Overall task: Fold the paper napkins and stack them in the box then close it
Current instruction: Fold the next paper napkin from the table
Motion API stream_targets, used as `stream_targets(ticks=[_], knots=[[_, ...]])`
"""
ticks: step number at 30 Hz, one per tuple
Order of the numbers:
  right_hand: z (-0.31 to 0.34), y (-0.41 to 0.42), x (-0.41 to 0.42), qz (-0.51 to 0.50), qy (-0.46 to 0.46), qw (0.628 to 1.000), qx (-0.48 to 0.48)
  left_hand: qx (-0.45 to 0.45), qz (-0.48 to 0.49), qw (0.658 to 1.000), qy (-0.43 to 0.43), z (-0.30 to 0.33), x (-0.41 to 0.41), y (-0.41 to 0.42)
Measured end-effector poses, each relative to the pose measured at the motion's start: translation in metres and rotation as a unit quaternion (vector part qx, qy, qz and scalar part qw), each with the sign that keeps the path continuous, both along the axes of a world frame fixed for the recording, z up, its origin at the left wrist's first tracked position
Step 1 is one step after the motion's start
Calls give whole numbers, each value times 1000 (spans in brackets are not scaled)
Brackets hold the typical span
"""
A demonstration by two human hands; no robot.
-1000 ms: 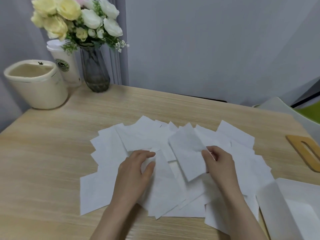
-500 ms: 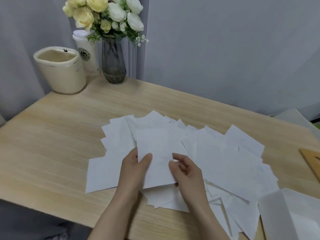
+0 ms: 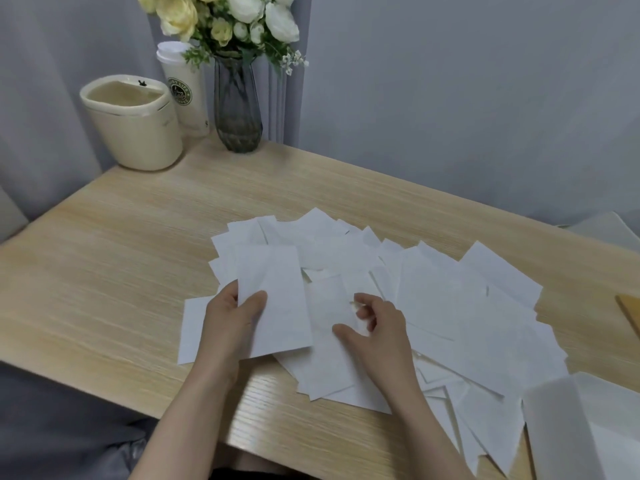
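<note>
Several white paper napkins (image 3: 443,306) lie spread and overlapping across the wooden table (image 3: 121,271). My left hand (image 3: 232,323) pinches one folded napkin (image 3: 277,299) by its left edge, thumb on top, holding it over the pile. My right hand (image 3: 377,330) hovers just right of that napkin with fingers loosely curled and holds nothing. The white box (image 3: 588,427) stands open at the lower right corner, partly cut off by the frame.
A cream bin (image 3: 135,126), a white paper cup (image 3: 183,88) and a glass vase of flowers (image 3: 237,102) stand at the table's far left corner. A wooden piece (image 3: 630,313) lies at the right edge. The table's near edge runs below my arms.
My right hand has let go of the napkin, which my left hand now holds alone further left. The view has shifted so the table objects sit more to the right.
</note>
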State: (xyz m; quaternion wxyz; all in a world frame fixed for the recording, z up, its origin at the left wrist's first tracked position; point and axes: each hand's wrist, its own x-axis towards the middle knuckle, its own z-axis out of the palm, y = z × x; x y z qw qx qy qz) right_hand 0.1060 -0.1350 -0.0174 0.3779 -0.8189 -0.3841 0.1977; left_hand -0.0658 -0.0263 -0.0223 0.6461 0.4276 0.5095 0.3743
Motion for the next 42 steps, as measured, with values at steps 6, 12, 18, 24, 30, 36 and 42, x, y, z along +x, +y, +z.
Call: stream_targets(ticks=[6,12,18,24,30,36,42], knots=[[-3,6,-2,-5,-35,999,5,-8,2,1000,0,-6,1,0],[1,5,-4,-37,3,999,36,-5,2,1000,0,-5,4,0],[13,3,5,-72,111,987,92,6,4,1000,4,2,3,-1],[28,-5,22,-128,161,967,149,30,1,1000,-2,9,3,-6],[43,-10,28,-156,253,934,196,33,-11,999,-12,13,15,-15],[46,0,5,-132,288,929,192,30,-41,998,-20,18,33,-28],[40,8,-14,-118,267,940,177,12,-39,998,-50,21,43,-36]])
